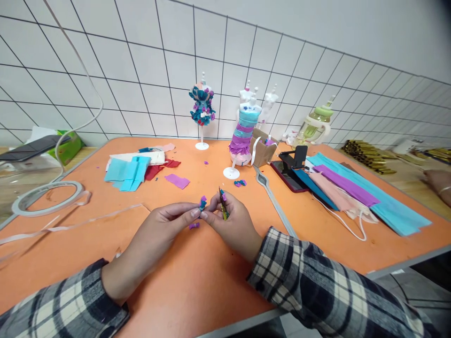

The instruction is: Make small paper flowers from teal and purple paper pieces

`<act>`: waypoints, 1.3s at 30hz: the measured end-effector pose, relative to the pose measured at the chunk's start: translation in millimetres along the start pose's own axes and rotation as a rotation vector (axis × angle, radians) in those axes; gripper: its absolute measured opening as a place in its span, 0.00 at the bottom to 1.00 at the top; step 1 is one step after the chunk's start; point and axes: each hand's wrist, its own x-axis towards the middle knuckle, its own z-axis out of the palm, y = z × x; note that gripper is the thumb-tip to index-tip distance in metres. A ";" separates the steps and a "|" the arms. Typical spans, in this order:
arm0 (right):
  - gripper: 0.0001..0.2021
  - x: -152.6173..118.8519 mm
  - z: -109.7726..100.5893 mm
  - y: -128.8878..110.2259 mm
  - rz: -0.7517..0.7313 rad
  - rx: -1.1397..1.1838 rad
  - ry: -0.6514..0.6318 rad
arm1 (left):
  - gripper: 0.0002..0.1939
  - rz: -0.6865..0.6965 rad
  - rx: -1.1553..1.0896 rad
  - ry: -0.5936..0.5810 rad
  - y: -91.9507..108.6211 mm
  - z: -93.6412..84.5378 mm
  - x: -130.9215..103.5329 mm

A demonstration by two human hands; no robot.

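Observation:
A small teal-and-purple bow [203, 203] of thin folded material is pinched upright between the fingertips of both hands. My left hand [165, 225] is closed on its left side, thumb towards me. From the right, my right hand [232, 220] pinches it too, while holding a slim dark-and-yellow tool [223, 204], apparently tweezers, point up against the palm. Another bit of teal and purple shows near its curled fingers. Just below the fingertips, a purple bow [194, 226] lies on the orange table [211, 291]. A teal-and-purple bow [240, 183] rests farther back.
Two dressed mini mannequins, one teal-flowered [202, 105], one blue-and-purple [243, 131], stand at the back. Cloth pieces [128, 172] lie left, near a tape roll [49, 197]. Right are a grey strap [275, 202], a phone [287, 176], coloured strips [369, 197] and a bottle [313, 126].

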 end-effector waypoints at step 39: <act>0.21 1.7 -21.2 -2.6 -0.033 -0.489 -0.356 | 0.17 0.090 0.238 0.035 17.2 -5.0 3.8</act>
